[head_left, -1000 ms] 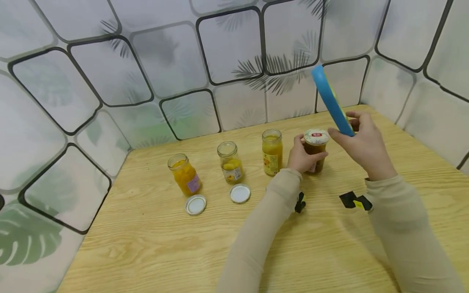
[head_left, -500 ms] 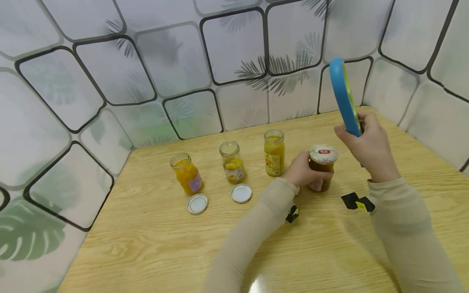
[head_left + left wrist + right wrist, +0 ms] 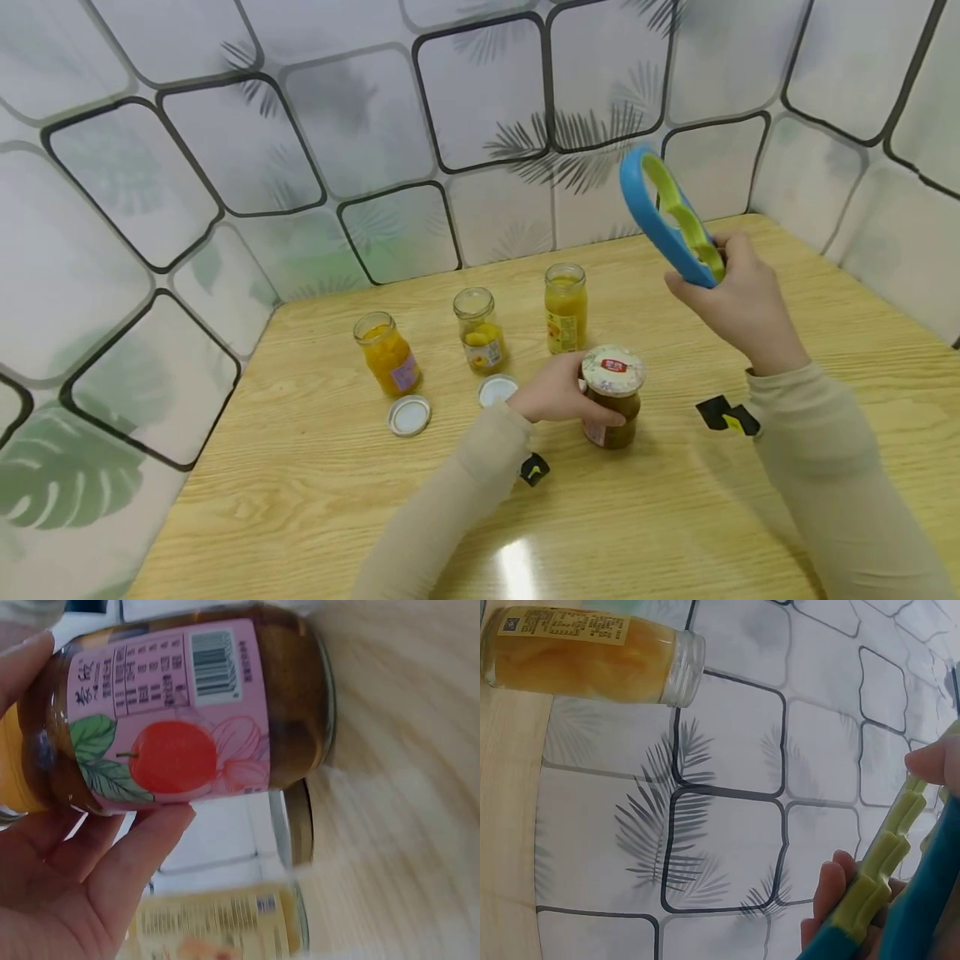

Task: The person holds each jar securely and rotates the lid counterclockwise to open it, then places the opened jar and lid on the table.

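Note:
My left hand [image 3: 558, 392] grips a lidded glass jar [image 3: 613, 400] of dark brown contents around its side. In the left wrist view, the pink label on this jar [image 3: 172, 712] shows a red fruit and a barcode. The jar is upright at the table; I cannot tell whether its base touches. Raised to the right of it, my right hand [image 3: 746, 304] holds a blue and green jar opener [image 3: 667, 217] by its near end. The stepped green inner edge of the opener [image 3: 881, 862] shows in the right wrist view, with fingers around it.
Lidless jars stand in a row behind: one orange [image 3: 387, 358], one with yellow pieces [image 3: 480, 333], one full of yellow [image 3: 565, 312]. Removed lids [image 3: 409, 416] [image 3: 495, 389] lie before the first two. Patterned walls [image 3: 360, 125] border the wooden table [image 3: 300, 483].
My left hand has brought the brown jar leftward and nearer across the table. The jar opener in my right hand has swung and tilted left, so its green inside shows more.

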{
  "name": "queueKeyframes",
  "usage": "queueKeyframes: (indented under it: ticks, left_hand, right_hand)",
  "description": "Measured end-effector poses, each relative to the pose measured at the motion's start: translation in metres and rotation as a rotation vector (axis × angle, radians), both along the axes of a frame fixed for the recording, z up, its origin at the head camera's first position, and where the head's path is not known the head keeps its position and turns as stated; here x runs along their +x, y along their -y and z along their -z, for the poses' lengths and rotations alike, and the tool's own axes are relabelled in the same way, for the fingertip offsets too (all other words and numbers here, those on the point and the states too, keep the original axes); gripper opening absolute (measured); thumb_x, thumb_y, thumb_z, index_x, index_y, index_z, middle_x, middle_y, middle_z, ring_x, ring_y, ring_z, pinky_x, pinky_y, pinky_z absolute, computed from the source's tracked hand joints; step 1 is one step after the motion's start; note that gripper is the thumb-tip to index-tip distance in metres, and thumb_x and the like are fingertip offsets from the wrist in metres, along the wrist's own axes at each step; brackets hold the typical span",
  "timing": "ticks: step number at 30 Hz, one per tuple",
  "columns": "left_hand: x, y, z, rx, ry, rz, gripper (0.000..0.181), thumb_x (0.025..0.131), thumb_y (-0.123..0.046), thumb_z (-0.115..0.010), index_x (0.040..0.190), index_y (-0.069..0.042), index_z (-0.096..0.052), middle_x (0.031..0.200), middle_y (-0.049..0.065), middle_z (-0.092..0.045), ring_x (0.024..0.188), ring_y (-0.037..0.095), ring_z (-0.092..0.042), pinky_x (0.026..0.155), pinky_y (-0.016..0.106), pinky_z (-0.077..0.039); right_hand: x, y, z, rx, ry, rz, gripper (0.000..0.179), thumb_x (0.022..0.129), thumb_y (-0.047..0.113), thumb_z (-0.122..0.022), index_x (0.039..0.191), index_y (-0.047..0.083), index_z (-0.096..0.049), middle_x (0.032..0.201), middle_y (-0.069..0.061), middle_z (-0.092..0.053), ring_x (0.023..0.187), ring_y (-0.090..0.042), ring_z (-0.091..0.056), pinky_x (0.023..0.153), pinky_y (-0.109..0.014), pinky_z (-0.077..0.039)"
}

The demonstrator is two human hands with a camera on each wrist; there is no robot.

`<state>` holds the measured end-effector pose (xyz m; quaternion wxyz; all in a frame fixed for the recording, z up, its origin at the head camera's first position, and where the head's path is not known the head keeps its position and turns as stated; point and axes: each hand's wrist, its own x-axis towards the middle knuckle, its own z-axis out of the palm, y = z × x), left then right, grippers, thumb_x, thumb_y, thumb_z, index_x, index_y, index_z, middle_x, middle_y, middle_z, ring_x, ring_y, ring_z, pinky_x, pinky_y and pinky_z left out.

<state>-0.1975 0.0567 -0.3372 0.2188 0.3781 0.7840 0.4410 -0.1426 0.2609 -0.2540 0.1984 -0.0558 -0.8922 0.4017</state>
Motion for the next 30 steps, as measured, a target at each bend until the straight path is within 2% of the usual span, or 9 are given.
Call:
queueKeyframes:
  ticks: [5,12,15,19,23,30]
  left_hand:
    - [-0.008,0.026,-0.001,0.006,-0.019,-0.061,0.058,0.063,-0.017,-0.080,0.115,-0.014,-0.055,0.102,-0.009,-0.059,0.095,0.005,-0.052,0.081,0.022,-0.042]
    - [-0.022,0.051,-0.001,-0.008,-0.056,-0.222,0.057,0.062,-0.018,-0.081,0.113,-0.014,-0.056,0.102,-0.007,-0.059,0.095,0.009,-0.053,0.081,0.025,-0.043]
    - [-0.026,0.057,0.002,0.016,-0.061,-0.267,0.058,0.063,-0.017,-0.081,0.114,-0.012,-0.055,0.103,-0.004,-0.059,0.097,0.010,-0.052,0.083,0.025,-0.041]
    - [-0.030,0.058,0.010,0.084,-0.043,-0.262,0.059,0.067,-0.013,-0.077,0.119,-0.009,-0.050,0.108,0.001,-0.057,0.100,0.012,-0.051,0.088,0.026,-0.039]
    - [-0.032,0.055,0.016,0.145,-0.030,-0.267,0.057,0.069,-0.012,-0.076,0.119,-0.009,-0.049,0.107,0.000,-0.057,0.098,0.010,-0.052,0.087,0.025,-0.039]
    - [-0.031,0.054,0.019,0.244,-0.074,-0.310,0.049,0.066,-0.011,-0.078,0.110,-0.011,-0.057,0.100,-0.002,-0.061,0.091,0.008,-0.055,0.082,0.023,-0.043]
  right_hand:
    - [-0.001,0.011,0.000,0.081,-0.009,-0.035,0.060,0.079,0.037,-0.062,0.117,-0.004,-0.037,0.090,-0.018,-0.047,0.072,-0.030,-0.043,0.054,-0.036,-0.035]
    - [-0.006,0.026,0.000,0.150,0.015,-0.105,0.061,0.074,0.025,-0.068,0.117,-0.007,-0.038,0.097,-0.022,-0.050,0.085,-0.036,-0.048,0.066,-0.046,-0.040]
    - [-0.009,0.032,0.003,0.200,0.020,-0.145,0.063,0.073,0.025,-0.070,0.117,-0.009,-0.040,0.097,-0.023,-0.051,0.084,-0.036,-0.049,0.066,-0.047,-0.041]
    - [-0.013,0.039,0.007,0.283,0.037,-0.178,0.059,0.071,0.023,-0.070,0.114,-0.008,-0.044,0.092,-0.020,-0.052,0.078,-0.032,-0.050,0.062,-0.043,-0.041]
    - [-0.014,0.043,0.011,0.352,0.066,-0.204,0.052,0.068,0.022,-0.069,0.108,-0.003,-0.048,0.087,-0.015,-0.054,0.073,-0.028,-0.050,0.058,-0.040,-0.041]
    - [-0.016,0.049,0.016,0.485,0.070,-0.273,0.049,0.066,0.022,-0.068,0.105,-0.002,-0.050,0.082,-0.011,-0.055,0.066,-0.023,-0.050,0.053,-0.035,-0.041]
